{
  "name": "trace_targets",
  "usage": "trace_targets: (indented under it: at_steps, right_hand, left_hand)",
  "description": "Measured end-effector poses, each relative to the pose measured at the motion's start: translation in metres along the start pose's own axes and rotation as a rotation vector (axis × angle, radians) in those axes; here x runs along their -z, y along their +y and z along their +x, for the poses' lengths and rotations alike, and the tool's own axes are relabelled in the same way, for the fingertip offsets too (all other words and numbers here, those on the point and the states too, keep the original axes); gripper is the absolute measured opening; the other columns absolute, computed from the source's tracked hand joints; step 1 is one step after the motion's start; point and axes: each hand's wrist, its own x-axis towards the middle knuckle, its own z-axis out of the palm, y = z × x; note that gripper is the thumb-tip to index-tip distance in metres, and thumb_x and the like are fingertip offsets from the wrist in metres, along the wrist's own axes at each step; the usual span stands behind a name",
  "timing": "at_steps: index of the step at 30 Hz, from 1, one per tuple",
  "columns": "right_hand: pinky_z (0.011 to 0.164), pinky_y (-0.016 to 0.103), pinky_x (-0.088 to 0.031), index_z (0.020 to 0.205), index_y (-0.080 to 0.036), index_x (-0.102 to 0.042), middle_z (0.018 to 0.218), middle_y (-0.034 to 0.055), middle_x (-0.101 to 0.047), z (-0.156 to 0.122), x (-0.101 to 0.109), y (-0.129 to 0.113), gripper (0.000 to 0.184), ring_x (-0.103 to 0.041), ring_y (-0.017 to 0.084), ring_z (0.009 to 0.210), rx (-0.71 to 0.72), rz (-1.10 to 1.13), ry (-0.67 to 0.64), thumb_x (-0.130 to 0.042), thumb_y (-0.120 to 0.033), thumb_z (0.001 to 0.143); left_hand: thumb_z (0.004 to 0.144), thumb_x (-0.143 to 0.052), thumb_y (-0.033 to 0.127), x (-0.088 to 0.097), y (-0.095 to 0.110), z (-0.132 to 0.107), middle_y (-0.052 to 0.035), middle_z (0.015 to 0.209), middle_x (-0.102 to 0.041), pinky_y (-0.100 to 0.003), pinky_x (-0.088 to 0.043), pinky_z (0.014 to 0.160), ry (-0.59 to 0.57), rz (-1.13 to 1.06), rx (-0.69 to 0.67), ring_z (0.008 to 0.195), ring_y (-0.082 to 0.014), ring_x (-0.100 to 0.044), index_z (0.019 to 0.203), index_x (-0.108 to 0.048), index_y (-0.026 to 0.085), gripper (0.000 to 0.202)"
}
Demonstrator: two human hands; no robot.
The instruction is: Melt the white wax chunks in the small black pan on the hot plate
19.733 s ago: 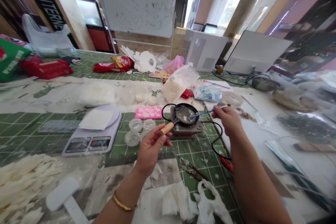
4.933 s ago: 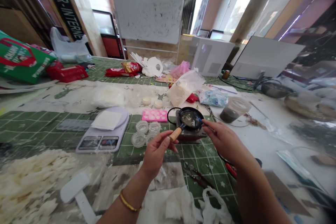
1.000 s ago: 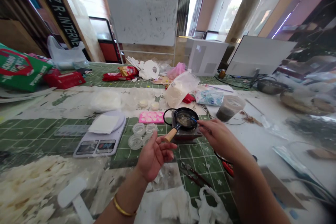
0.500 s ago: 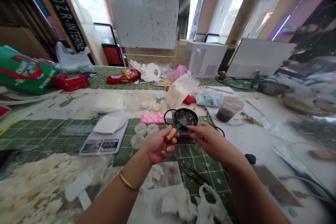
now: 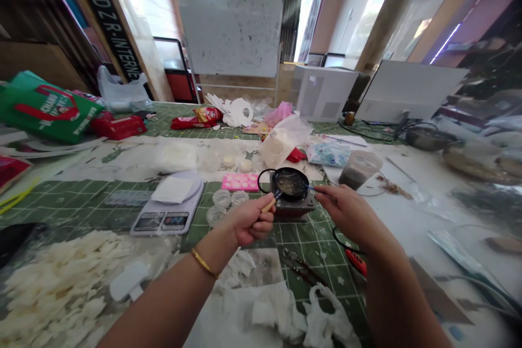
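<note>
A small black pan (image 5: pixel 290 183) with pale melted stuff in it sits on a little heater (image 5: pixel 294 207) at the middle of the table. My left hand (image 5: pixel 249 221) is closed round the pan's wooden handle (image 5: pixel 268 206). My right hand (image 5: pixel 343 209) is pinched on a thin blue stick (image 5: pixel 311 188) whose tip reaches into the pan. A pink mould (image 5: pixel 240 181) with white fillings lies just left of the pan, with small clear cups (image 5: pixel 222 198) in front of it.
A white kitchen scale (image 5: pixel 168 207) stands to the left, a heap of white flakes (image 5: pixel 53 277) at near left. Crumpled tissue (image 5: pixel 281 310) and scissors (image 5: pixel 304 270) lie in front of me. A lidded tub (image 5: pixel 359 169) and a bag of white powder (image 5: pixel 282 140) stand behind the pan.
My left hand has gone from loosely open under the handle to gripping it. My right hand stays at the pan's rim with the stick. The view has shifted slightly.
</note>
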Motion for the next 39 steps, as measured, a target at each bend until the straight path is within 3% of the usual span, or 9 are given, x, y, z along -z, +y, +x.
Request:
trace_targets:
  at_steps: [5, 8, 11, 16, 22, 26, 28, 34, 39]
  right_hand:
    - [0.075, 0.031, -0.045, 0.108, -0.027, -0.058, 0.095, 0.003, -0.063, -0.009, 0.016, 0.008, 0.034, -0.057, 0.017, 0.086, 0.043, 0.187, -0.067, -0.039, -0.04, 0.082]
    - [0.072, 0.031, -0.046, 0.105, -0.027, -0.06, 0.091, 0.0028, -0.065, -0.011, 0.019, 0.008, 0.033, -0.059, 0.017, 0.08, -0.04, 0.27, -0.001, -0.043, -0.042, 0.08]
    - [0.07, 0.031, -0.047, 0.106, -0.023, -0.059, 0.09, 0.0039, -0.066, -0.008, 0.011, -0.004, 0.035, -0.06, 0.017, 0.077, -0.093, 0.513, 0.063, -0.045, -0.041, 0.079]
    - [0.07, 0.032, -0.049, 0.099, -0.018, -0.061, 0.083, 0.0052, -0.068, 0.006, -0.013, -0.019, 0.034, -0.062, 0.016, 0.075, -0.115, 0.922, -0.144, -0.047, -0.042, 0.078]
    - [0.07, 0.029, -0.048, 0.092, -0.019, -0.063, 0.074, 0.0039, -0.067, 0.003, -0.014, -0.023, 0.028, -0.061, 0.014, 0.07, -0.207, 0.96, 0.017, -0.052, -0.039, 0.076]
    - [0.077, 0.032, -0.048, 0.097, -0.018, -0.06, 0.082, 0.005, -0.067, 0.001, -0.033, -0.039, 0.029, -0.062, 0.015, 0.079, -0.098, 1.093, -0.208, -0.05, -0.038, 0.078]
    - [0.077, 0.033, -0.048, 0.096, -0.017, -0.06, 0.081, 0.0056, -0.068, 0.003, -0.041, -0.042, 0.03, -0.062, 0.015, 0.078, -0.128, 1.08, -0.244, -0.051, -0.039, 0.077]
    - [0.074, 0.032, -0.048, 0.094, -0.018, -0.061, 0.078, 0.0058, -0.067, 0.0, -0.026, -0.038, 0.029, -0.062, 0.016, 0.074, -0.19, 0.909, 0.047, -0.053, -0.039, 0.076]
    - [0.073, 0.031, -0.048, 0.097, -0.02, -0.061, 0.079, 0.0044, -0.068, -0.014, -0.013, -0.05, 0.029, -0.062, 0.017, 0.076, -0.125, 0.772, 0.065, -0.051, -0.038, 0.077]
  left_hand:
    - [0.083, -0.041, 0.041, 0.001, -0.001, -0.012, 0.0104, 0.043, -0.025, -0.011, -0.005, 0.028, -0.012, -0.014, -0.048, 0.028, 0.0, -0.02, 0.069, -0.043, 0.016, 0.029]
    - [0.083, -0.04, 0.041, 0.006, -0.003, -0.025, 0.0105, 0.043, -0.024, -0.011, -0.005, 0.027, 0.002, -0.007, -0.071, 0.028, 0.0, -0.018, 0.069, -0.043, 0.016, 0.029]
    - [0.082, -0.042, 0.043, 0.01, -0.007, -0.043, 0.0106, 0.043, -0.024, -0.011, -0.005, 0.027, 0.061, 0.014, -0.113, 0.028, 0.0002, -0.017, 0.069, -0.043, 0.017, 0.029]
    - [0.08, -0.046, 0.043, 0.02, -0.017, -0.081, 0.0108, 0.042, -0.022, -0.011, -0.005, 0.026, 0.159, 0.029, -0.142, 0.027, 0.0007, -0.013, 0.068, -0.044, 0.017, 0.028]
    - [0.078, -0.049, 0.044, 0.043, -0.034, -0.119, 0.0108, 0.042, -0.022, -0.011, -0.006, 0.027, 0.28, 0.009, -0.169, 0.028, 0.0009, -0.011, 0.067, -0.046, 0.017, 0.029]
    - [0.079, -0.047, 0.046, 0.057, -0.045, -0.132, 0.0111, 0.041, -0.02, -0.011, -0.004, 0.027, 0.352, 0.013, -0.164, 0.028, 0.0009, -0.009, 0.068, -0.046, 0.017, 0.03]
    - [0.079, -0.046, 0.046, 0.063, -0.05, -0.136, 0.0112, 0.042, -0.02, -0.012, -0.004, 0.027, 0.375, 0.027, -0.171, 0.029, 0.001, -0.008, 0.067, -0.045, 0.017, 0.031]
    - [0.08, -0.044, 0.046, 0.077, -0.061, -0.137, 0.0111, 0.042, -0.022, -0.012, -0.003, 0.028, 0.4, 0.09, -0.22, 0.029, 0.0008, -0.009, 0.067, -0.043, 0.017, 0.032]
    - [0.079, -0.042, 0.05, 0.084, -0.061, -0.132, 0.0113, 0.043, -0.023, -0.013, -0.005, 0.028, 0.413, 0.126, -0.21, 0.028, 0.0007, -0.012, 0.07, -0.043, 0.018, 0.034]
